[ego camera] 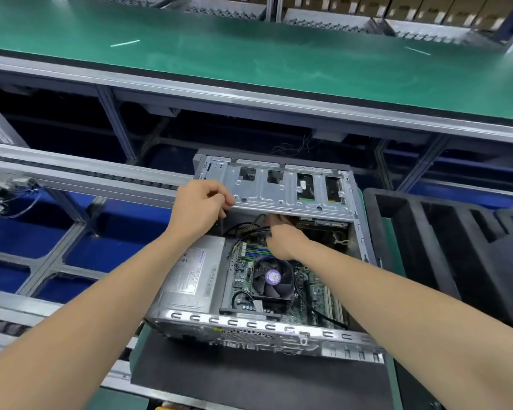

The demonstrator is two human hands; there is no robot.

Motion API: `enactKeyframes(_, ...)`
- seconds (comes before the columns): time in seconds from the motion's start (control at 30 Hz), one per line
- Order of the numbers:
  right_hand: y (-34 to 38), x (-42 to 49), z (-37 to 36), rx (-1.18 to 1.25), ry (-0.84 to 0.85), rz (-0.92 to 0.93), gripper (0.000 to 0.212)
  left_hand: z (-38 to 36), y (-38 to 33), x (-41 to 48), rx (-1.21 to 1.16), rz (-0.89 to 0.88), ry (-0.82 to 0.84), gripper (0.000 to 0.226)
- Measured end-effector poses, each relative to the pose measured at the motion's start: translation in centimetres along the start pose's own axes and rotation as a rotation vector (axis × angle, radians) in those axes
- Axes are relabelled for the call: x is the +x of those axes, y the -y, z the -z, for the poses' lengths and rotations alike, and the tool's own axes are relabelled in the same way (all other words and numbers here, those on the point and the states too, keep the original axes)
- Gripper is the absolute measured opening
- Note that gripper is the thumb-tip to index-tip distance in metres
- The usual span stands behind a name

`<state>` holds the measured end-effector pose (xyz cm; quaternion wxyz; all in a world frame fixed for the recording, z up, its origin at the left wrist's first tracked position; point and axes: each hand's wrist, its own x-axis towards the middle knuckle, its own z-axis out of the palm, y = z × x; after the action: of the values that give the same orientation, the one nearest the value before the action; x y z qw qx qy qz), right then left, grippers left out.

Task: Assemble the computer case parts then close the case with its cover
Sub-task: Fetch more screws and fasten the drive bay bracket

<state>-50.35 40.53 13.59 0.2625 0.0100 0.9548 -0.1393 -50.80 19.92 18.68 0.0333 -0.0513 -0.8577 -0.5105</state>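
An open computer case lies on its side on a dark mat, its motherboard, CPU fan and silver power supply exposed. At its far end a metal drive cage sits tilted up. My left hand grips the cage's near left edge with curled fingers. My right hand reaches under the cage among black cables; its fingertips are hidden there, so I cannot tell what they hold. No case cover is in view.
A black foam tray with slots stands right of the case. Conveyor rails and blue panels lie to the left. A green-topped bench runs across the back, with bins behind it.
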Motion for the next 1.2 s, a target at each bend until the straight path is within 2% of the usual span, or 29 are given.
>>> enactKeyframes(0.13, -0.7, -0.6, 0.2, 0.029, -0.007, 0.076, 0.058, -0.6, -0.5, -0.5, 0.133, -0.048, 0.108, 0.03)
enactKeyframes(0.23, -1.0, -1.4, 0.2, -0.074, 0.017, 0.085, 0.07, -1.2, -0.8, -1.0, 0.408, -0.107, 0.219, 0.025)
enactKeyframes(0.27, -1.2, -1.6, 0.0, -0.114, 0.014, 0.081, 0.067, -1.3, -0.9, -1.0, 0.485, -0.13, 0.225, 0.023)
enactKeyframes(0.37, -1.4, -2.3, -0.3, -0.245, -0.081, 0.082, 0.04, -1.7, -1.0, -1.1, 0.557, -0.16, 0.233, 0.023)
enactKeyframes(0.4, -1.4, -2.6, -0.4, -0.283, -0.109, 0.085, 0.038, -1.7, -1.1, -1.2, 0.587, -0.182, 0.25, 0.025)
enactKeyframes(0.53, -1.5, -3.5, -0.8, -0.266, -0.068, 0.098, 0.061, -2.2, -1.9, -1.1, 0.694, -0.161, 0.361, 0.029)
enactKeyframes(0.67, -2.2, -4.8, -0.6, -0.202, -0.181, 0.2, 0.047, -4.1, -2.5, -1.0, 0.887, -0.082, 0.512, 0.042)
enactKeyframes(0.73, -2.7, -5.7, -0.5, -0.176, -0.271, 0.289, 0.036, -5.3, -2.7, -1.1, 0.9, -0.056, 0.637, 0.051)
enactKeyframes(0.8, -3.0, -6.6, -0.2, -0.137, -0.319, 0.355, 0.033, -6.1, -2.8, -1.2, 0.932, -0.076, 0.717, 0.038)
enactKeyframes(0.87, -3.3, -7.1, 0.0, -0.079, -0.347, 0.387, 0.03, -6.2, -2.5, -1.1, 0.959, -0.093, 0.709, 0.024)
enactKeyframes(1.0, -3.6, -7.1, -0.4, -0.044, -0.34, 0.381, 0.031, -5.1, -2.1, -0.5, 0.831, -0.103, 0.779, 0.016)
enactKeyframes(1.07, -3.5, -6.9, -0.6, -0.099, -0.365, 0.375, 0.038, -4.3, -2.1, -0.2, 0.781, -0.109, 0.765, 0.014)
enactKeyframes(1.2, -3.6, -6.6, -0.9, -0.268, -0.393, 0.434, 0.045, -3.6, -1.6, -0.1, 0.712, -0.046, 0.651, 0.023)
